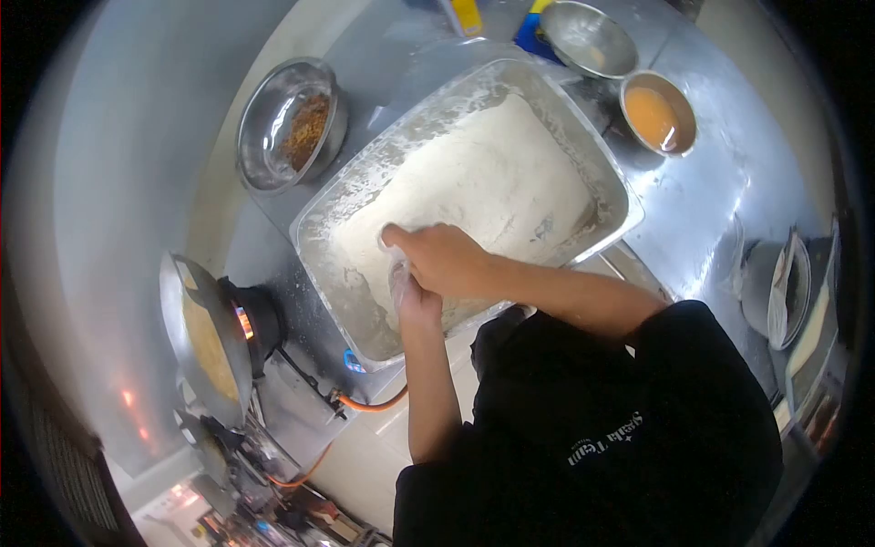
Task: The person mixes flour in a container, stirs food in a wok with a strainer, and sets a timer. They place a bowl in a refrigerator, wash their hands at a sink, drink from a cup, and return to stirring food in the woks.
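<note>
My right hand [448,260] reaches across from the right, its fingers curled in a closed grip over the fingers of my left hand [415,296]. White flour coats the left fingers, which look pressed together and are partly covered by the right hand. What lies between the fingers is too small and hidden to make out. Both hands are above the near left part of a large rectangular metal tray [629,205]. A thick bed of white flour [483,173] fills its bottom, and its inner walls are dusted with it.
A metal bowl with brown crumbs [308,129] stands left of the tray. Beyond the right corner are a shallow metal bowl [588,38] and a bowl of orange liquid [652,117]. At left, a wok [210,333] sits by a glowing burner [244,322]. An orange hose [374,406] runs below.
</note>
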